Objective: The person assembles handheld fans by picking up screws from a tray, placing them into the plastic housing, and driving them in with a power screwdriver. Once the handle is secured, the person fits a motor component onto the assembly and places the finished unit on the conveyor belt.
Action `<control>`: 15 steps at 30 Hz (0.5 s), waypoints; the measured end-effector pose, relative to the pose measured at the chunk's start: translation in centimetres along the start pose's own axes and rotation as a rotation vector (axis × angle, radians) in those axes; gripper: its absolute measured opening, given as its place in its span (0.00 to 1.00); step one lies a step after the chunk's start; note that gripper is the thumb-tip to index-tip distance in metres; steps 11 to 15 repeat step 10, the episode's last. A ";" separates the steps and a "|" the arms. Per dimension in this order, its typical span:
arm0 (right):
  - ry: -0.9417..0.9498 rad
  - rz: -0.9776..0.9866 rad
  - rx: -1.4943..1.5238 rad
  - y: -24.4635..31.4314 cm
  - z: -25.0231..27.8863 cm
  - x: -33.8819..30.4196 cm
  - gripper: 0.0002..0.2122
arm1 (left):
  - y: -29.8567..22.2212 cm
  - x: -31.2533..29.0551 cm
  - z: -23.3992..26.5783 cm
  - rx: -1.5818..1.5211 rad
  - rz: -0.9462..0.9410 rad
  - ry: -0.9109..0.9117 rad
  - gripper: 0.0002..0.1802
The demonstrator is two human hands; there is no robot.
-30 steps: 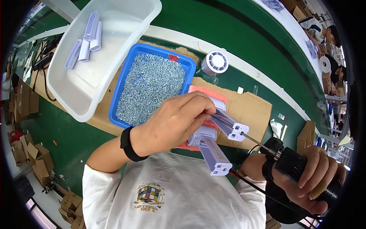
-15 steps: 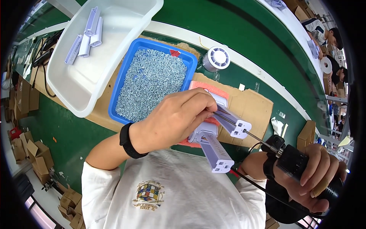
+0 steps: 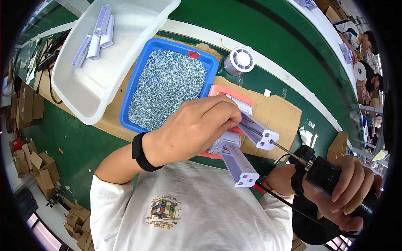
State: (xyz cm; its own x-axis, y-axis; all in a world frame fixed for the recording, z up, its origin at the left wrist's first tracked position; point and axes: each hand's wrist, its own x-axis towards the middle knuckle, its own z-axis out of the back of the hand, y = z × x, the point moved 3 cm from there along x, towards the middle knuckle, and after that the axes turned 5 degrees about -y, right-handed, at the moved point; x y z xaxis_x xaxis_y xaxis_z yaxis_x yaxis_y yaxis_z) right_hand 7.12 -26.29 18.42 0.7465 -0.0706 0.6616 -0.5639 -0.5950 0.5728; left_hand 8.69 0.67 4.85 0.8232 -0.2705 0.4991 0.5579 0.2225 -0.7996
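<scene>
My left hand (image 3: 194, 127) is closed in a pinch at the inner end of a lavender plastic handle (image 3: 256, 129). Its fingertips meet around the tip of a long screwdriver shaft; any small part between them is hidden. That shaft runs through the handle's end face to a black electric screwdriver (image 3: 323, 175), which my right hand (image 3: 349, 194) grips from the right. Beside it, nearer my body, sticks out a second lavender handle (image 3: 239, 167). Both handles join rounded lavender bases that lie on a pink foam pad (image 3: 218, 90), partly behind my left hand.
A blue tray (image 3: 125, 106) full of small metal screws lies left of the foam. Beyond it, a white tub (image 3: 90, 119) holds several lavender parts (image 3: 100, 37). A lavender cylinder with a vented top (image 3: 242, 61) stands behind the cardboard sheet (image 3: 278, 113). Other people sit far right.
Both hands keep their grips, and the shaft stays through the handle. Only a slight shift of the whole view shows.
</scene>
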 end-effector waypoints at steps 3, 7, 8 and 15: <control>-0.014 -0.002 0.023 0.1 0.3 0.1 0.23 | 0.0 -0.1 0.0 0.015 0.020 0.011 0.14; -0.158 0.172 0.138 -0.3 0.3 0.2 0.23 | 0.2 -0.3 0.0 0.032 0.031 0.016 0.14; -0.294 0.351 0.232 -0.7 0.2 0.0 0.23 | 0.2 -0.3 0.0 0.034 0.030 0.020 0.14; -0.565 0.708 0.420 -2.1 -0.4 -0.6 0.23 | 0.2 -0.3 -0.1 0.025 0.037 0.019 0.14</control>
